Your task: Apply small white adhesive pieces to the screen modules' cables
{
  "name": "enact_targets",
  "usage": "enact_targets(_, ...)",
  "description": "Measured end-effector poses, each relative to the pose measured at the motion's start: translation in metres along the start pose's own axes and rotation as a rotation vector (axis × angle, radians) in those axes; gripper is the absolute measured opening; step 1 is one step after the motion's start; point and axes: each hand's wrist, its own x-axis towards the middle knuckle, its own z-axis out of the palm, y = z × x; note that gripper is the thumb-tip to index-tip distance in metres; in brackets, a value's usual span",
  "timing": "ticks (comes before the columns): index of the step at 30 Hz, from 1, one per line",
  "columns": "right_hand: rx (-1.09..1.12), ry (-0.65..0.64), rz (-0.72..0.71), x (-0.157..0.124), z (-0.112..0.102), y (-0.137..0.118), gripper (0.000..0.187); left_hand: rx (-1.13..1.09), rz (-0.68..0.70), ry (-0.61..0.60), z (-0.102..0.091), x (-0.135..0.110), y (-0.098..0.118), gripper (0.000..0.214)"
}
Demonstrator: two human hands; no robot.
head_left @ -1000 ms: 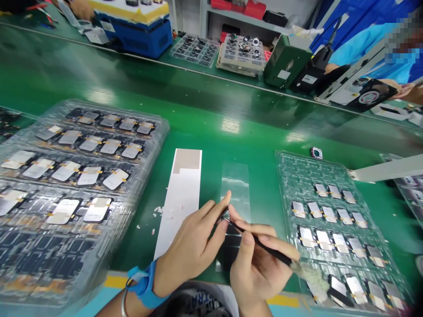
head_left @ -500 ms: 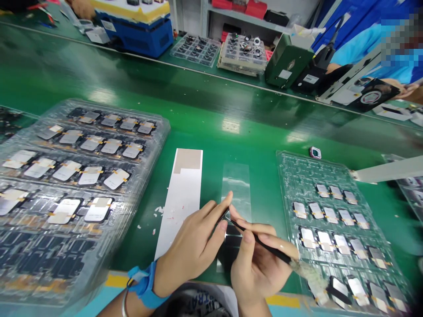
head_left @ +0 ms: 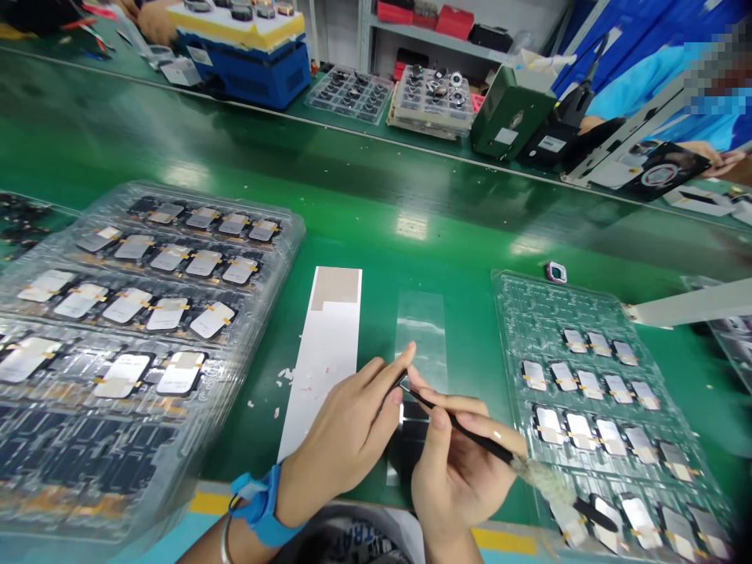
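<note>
My left hand (head_left: 352, 423), with a blue strap at the wrist, is closed on a small dark flat part (head_left: 392, 384) that its fingers mostly hide. A slim black tool (head_left: 479, 439) lies in the grip of my right hand (head_left: 464, 470). Its handle is wrapped in whitish, see-through material, and its tip meets the part at my left fingertips. Beneath both hands is a clear plastic strip (head_left: 421, 321) on the green bench. To the left of it lies a long white sheet (head_left: 326, 352) with a beige patch at its far end.
At the left stands a stack of clear trays (head_left: 282, 258) holding several small screens. Another clear tray (head_left: 517, 313) with several silver-backed screens is at the right, a small watch case (head_left: 555, 272) just beyond it. A raised shelf carries a blue machine (head_left: 252, 66) and a green box (head_left: 511, 110).
The view has shifted very slightly. Both hands keep nearly the same pose, with the tool's tip still at the part.
</note>
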Motion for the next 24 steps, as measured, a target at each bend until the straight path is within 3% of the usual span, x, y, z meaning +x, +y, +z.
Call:
enact_targets(15,-0.001,-0.051,-0.004,-0.0016,-0.0029,0.0018,0.028,0.0,0.004,-0.012,-0.0011,-0.0025,-0.0005,0.05)
enact_targets(24,0.001,0.009,0.012,0.0013,-0.0038,-0.0006,0.023,0.072,0.027,0.024,0.0006,-0.0002,-0.0019,0.047)
